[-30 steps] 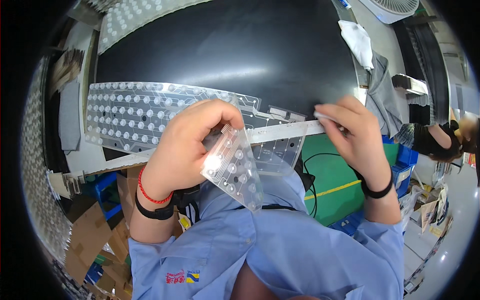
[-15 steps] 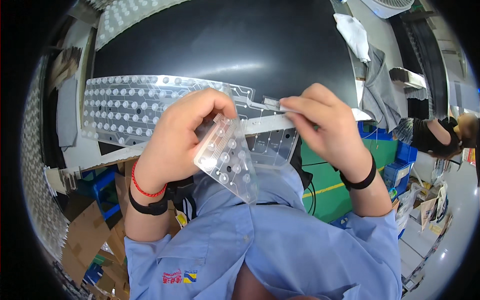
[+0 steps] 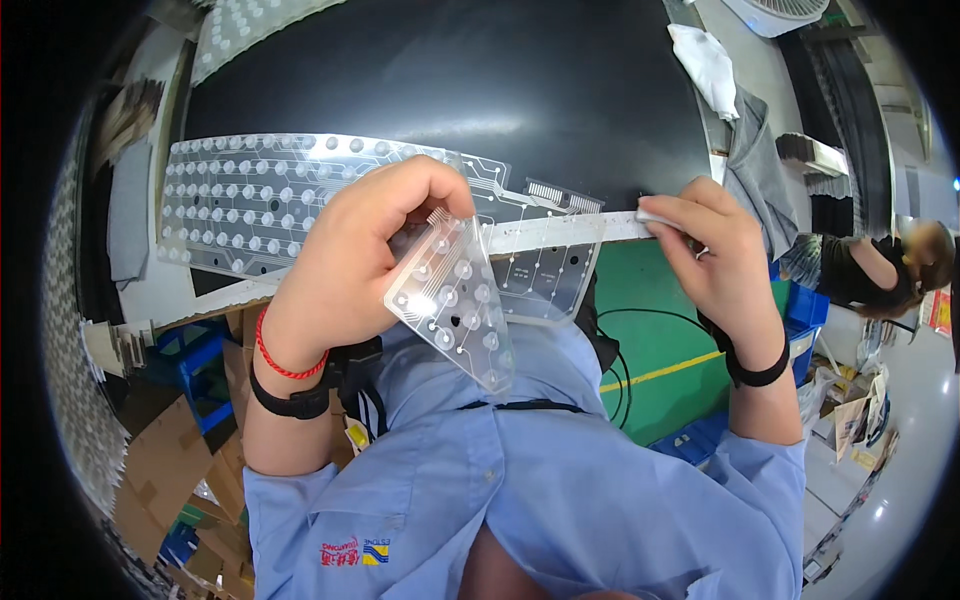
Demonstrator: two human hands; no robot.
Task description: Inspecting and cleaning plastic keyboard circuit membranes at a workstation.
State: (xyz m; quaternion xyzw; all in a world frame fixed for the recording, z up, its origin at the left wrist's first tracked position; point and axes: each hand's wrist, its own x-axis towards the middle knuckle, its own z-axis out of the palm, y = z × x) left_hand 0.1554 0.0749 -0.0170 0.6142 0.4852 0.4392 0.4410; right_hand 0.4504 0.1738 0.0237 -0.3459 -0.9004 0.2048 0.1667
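My left hand point(image 3: 365, 255) is closed on a clear keyboard membrane point(image 3: 230, 205), a plastic sheet with rows of whitish domes and printed silvery traces. Its folded-over flap point(image 3: 455, 300) hangs below that hand, in front of my shirt. More of the sheet point(image 3: 545, 275) spans the table's front edge to the right, and a striped connector tail point(image 3: 562, 194) sticks up from it. My right hand point(image 3: 715, 250) is clear of the sheet, near the table's right front corner. Its thumb and index finger pinch a small white piece point(image 3: 652, 216); its kind is unclear.
The black mat point(image 3: 450, 85) covers the table, whose white front edge point(image 3: 560, 234) shows through the membrane. Another domed sheet point(image 3: 245, 35) lies far left. A white cloth point(image 3: 703, 72) and grey cloth point(image 3: 758, 170) lie at the right. Another person point(image 3: 890, 265) is at far right.
My right hand has moved right, away from the connector tail, with the white piece between its fingers. The left hand keeps hold of the membrane, which has shifted slightly left and up.
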